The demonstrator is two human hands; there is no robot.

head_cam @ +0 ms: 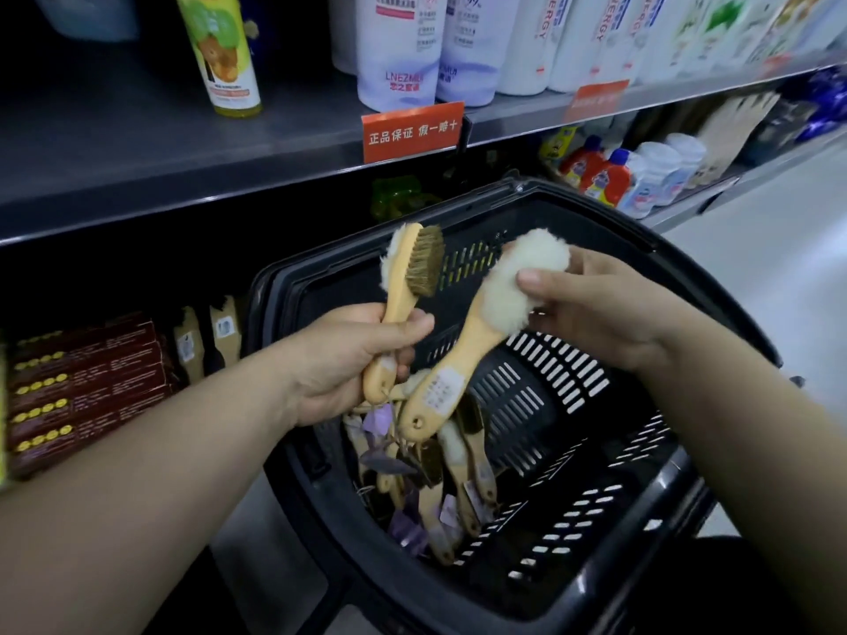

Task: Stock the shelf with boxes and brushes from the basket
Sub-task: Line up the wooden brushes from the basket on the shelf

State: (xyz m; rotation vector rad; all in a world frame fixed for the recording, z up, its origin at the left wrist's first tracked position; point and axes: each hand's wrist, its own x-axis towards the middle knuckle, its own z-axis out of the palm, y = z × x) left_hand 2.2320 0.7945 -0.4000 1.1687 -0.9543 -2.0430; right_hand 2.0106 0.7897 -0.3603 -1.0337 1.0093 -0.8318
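Observation:
My left hand [353, 359] grips the wooden handle of a brush [412, 263] held upright, bristles on one side and white fleece on the other. My right hand [591, 304] pinches the fleece head of a second wooden brush [463, 359], whose handle slants down over the black basket [641, 474]. Several more brushes [440, 488] with purple tags lie in the basket's bottom. On the lower shelf to the left stand dark red boxes [82, 391] and a few brushes [206, 336] beside them.
The upper shelf [183, 144] carries white pouches [398, 48], a yellow bottle [220, 52] and an orange price tag [412, 130]. Red and white bottles [632, 171] stand on the lower shelf at the right. Pale floor [788, 249] lies beyond the basket.

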